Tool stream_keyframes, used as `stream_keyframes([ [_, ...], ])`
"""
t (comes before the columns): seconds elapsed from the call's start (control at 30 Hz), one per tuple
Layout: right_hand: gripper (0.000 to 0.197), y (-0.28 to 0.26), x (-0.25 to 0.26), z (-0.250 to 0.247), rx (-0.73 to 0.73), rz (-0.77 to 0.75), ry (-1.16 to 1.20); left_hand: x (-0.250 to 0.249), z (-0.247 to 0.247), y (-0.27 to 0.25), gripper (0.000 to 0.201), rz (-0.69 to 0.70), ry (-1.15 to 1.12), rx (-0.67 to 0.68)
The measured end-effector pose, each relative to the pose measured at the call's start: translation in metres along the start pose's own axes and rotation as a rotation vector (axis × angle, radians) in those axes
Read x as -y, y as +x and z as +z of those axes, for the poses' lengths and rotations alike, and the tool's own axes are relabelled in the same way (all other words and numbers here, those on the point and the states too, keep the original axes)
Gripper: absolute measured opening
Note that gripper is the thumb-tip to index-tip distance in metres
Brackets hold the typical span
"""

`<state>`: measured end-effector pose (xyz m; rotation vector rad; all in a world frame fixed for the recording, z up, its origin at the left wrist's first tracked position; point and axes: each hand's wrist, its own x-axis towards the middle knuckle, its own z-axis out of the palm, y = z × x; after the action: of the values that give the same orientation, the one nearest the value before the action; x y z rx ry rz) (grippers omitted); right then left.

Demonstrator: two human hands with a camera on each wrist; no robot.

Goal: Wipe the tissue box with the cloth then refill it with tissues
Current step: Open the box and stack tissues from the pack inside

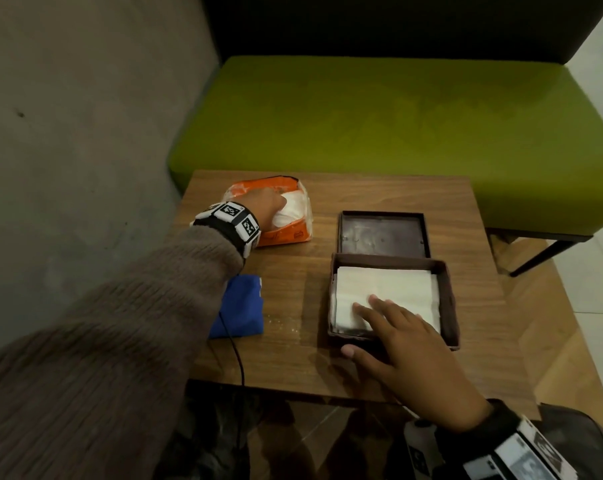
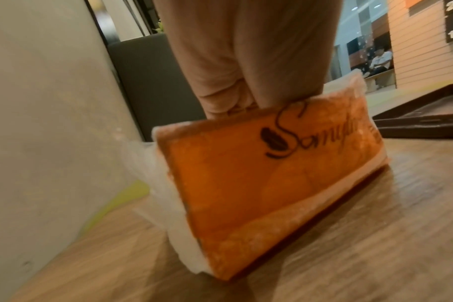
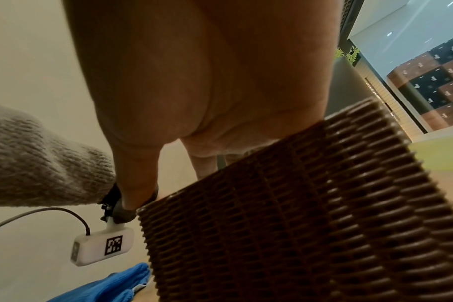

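Refill step is underway, wiping looks done, judging by the layout: the blue cloth [image 1: 239, 308] lies folded on the table [image 1: 282, 368] just left of the tissue box [image 1: 447, 299], not held by either of the 2 hands. The tissue box sits open w/ a white stack of tissues [image 1: 390, 289] already in it, filling most of the inside but w/ a dark strip of bare floor at the near edge. Its lid [image 1: 383, 233] lies just behind the box, inside facing up, touching or nearly so. Right hand [image 1: 417, 355] lies flat on the stack, fingers [image 1: 379, 304] spread & straight, thumb on the box's near rim, pressing the sheets down, not gripping. Left hand [image 1: 267, 206] reaches into the orange tissue pack [image 1: 286, 233], behind & left of the box; it looks to be taking hold of white sheets, though whether it pinches any I cannot tell. Left to do, I'd judge: bring more sheets over if needed, square them up, put the lid back on. Head view alone shows box contents & lid. Left wrist view adds the pack's [image 2: 272, 173] printed orange side w/ a script logo, pack tilted up off the table, fingers hidden inside the top. Right wrist view adds the box's [image 3: 311, 214] ribbed woven-look brown wall & a corner of the cloth [image 3: 109, 286].
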<state>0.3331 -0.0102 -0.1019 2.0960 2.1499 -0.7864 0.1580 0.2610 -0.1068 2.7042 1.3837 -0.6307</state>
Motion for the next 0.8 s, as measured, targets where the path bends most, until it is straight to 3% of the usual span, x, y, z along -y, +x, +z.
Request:
stream_keyframes([
  [0.13,0.116,0.0,-0.002,-0.001,0.003,-0.006,0.015,0.009,-0.005,-0.006,0.047,-0.046,-0.194,-0.105],
  [0.3,0.113,0.0,-0.002,-0.001,0.002,-0.014,0.038,0.011,-0.015,-0.027,0.022,-0.095,-0.132,-0.381],
  [0.47,0.096,-0.003,0.004,-0.01,0.035,0.002,0.103,0.016,-0.031,-0.042,0.021,-0.177,-0.253,-0.558],
  [0.57,0.095,-0.005,0.005,-0.014,0.025,0.017,0.133,0.018,-0.049,-0.06,0.02,-0.275,-0.44,-0.679],
  [0.67,0.082,-0.011,0.007,-0.018,-0.053,0.015,0.199,0.017,-0.063,-0.087,0.028,-0.362,-0.716,-0.781],
  [0.8,0.075,-0.018,0.016,-0.024,-0.257,-0.065,0.357,-0.002,-0.061,-0.119,0.032,-0.394,-1.105,-0.772],
])
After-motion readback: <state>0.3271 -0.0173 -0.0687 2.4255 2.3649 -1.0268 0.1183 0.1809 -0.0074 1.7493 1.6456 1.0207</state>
